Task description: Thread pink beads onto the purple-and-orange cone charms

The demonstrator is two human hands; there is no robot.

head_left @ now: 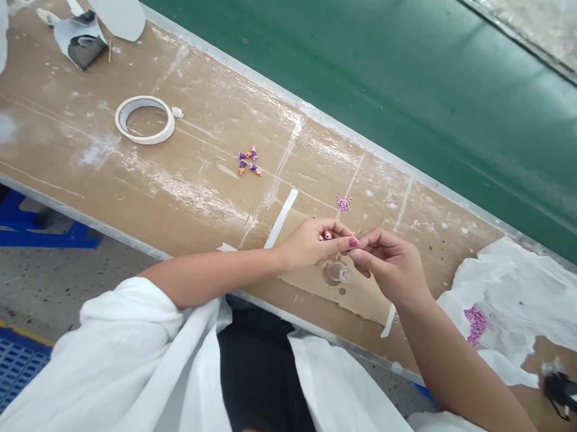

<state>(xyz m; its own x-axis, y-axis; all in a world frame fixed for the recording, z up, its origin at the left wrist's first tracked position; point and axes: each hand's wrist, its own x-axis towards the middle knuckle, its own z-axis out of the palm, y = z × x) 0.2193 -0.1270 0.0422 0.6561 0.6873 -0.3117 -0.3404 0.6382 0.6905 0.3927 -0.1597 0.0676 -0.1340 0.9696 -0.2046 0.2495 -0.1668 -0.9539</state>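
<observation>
My left hand (311, 245) is closed round small purple-and-orange figurines (327, 235), some showing between its curled fingers. At its thumb and fingertip a small orange piece is partly visible. My right hand (396, 262) meets it there, thumb and fingers pinched together; what they grip is too small to make out. Just below both hands a small clear container (338, 272) sits on a piece of cardboard (361, 299). Beyond them lies a little heap of pink-purple bits (344, 203). Several similar purple-and-orange figurines (243, 167) lie farther left on the table.
A masking tape roll (144, 138) lies left on the brown-covered table (197, 191). White crumpled sheeting (533, 289) at right carries more pink-purple bits (476, 325). A black object (564, 392) is at lower right. A green panel (327, 55) runs along the far edge.
</observation>
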